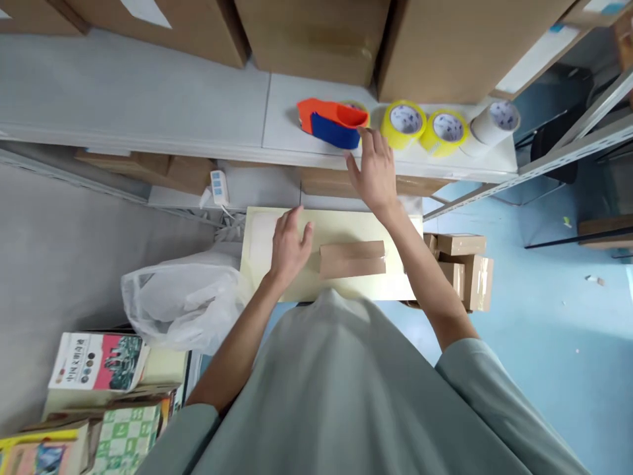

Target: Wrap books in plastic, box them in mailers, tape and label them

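Dispenser (336,134): on the shelf surface (198,99), right of middle, close to the front edge; orange and blue, open end facing the right edge.
Right hand (373,168): at the dispenser's right end, overlapping it in view; cannot tell if touching. Fingers close together and curved, thumb apart, no visible pinch.
Main risk: could push the dispenser askew or over the front edge; likely cause, force on one end without an opposing thumb.
Yellow rolls (399,137): just right of the fingers, along the same edge; could get knocked by a sideways wrist swing.
White roll (492,132): near the front right corner; could topple if shoved by the yellow ones.
Box (352,260): on the board surface (326,224), a bit right of middle, towards the near edge; unheld, so could skid if bumped.
Left hand (289,244): over the board's left part, near the box; fingers nearly together, thumb out, gripping nothing.
Bag (180,300): against the board's left edge; could snag a wide-swinging left forearm.
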`<state>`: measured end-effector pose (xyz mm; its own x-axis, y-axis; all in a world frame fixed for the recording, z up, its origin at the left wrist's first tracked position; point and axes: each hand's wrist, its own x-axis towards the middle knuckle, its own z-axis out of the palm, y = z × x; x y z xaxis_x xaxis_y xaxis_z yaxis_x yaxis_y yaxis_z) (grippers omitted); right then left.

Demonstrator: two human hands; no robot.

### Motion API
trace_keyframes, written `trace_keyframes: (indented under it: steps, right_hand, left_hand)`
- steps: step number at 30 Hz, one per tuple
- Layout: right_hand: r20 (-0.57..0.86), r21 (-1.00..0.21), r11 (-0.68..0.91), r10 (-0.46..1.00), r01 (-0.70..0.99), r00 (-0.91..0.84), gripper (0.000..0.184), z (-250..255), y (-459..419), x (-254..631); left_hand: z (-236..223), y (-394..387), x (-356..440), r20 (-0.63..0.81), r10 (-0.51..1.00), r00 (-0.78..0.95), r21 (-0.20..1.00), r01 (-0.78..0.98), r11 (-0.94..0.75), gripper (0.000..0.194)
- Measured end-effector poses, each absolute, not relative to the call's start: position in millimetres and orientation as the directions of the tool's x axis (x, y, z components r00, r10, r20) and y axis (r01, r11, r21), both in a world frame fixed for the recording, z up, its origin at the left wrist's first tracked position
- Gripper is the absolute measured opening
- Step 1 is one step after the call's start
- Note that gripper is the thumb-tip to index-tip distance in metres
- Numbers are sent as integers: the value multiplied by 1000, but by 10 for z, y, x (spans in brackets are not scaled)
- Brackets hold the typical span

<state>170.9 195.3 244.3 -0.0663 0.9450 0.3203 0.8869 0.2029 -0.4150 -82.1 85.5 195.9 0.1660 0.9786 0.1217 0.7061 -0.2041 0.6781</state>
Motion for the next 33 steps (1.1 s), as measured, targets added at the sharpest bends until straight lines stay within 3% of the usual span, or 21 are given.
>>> trace_keyframes:
  steps: [3,7,11,16,23,29,33]
  right_hand:
    - [293,-571,131,955,811,52,61,2086,1141,2012]
    - [86,-734,-163,941,660,328,69,1523,131,2280]
    - [-76,-804,-347,865,483,496,74,1228,-412,2314]
    - [-105,-856,-345,845,386,524,66,1211,-615,2207]
    - [-250,-777,-387,914,496,321,70,1081,-690,1991]
    - [-427,-569,-542,838,619,341,87,1034,-515,1879]
    - [-481,-540,-586,804,604,351,95,950,-385,1932]
  left_hand:
    - [1608,491,-903,-112,990,81,653,758,12,51]
    - [1333,131,-882,-382,924,20,532,822,202,48]
    - [1315,21,-718,-451,892,28,449,871,200,46]
    - [1356,14,-490,-441,897,35,419,892,171,40]
    - [1332,-18,-265,-465,879,-110,323,903,284,40]
    - [1249,10,-86,-455,855,-250,236,892,386,62]
    - [1134,35,-120,-416,868,-272,279,870,406,57]
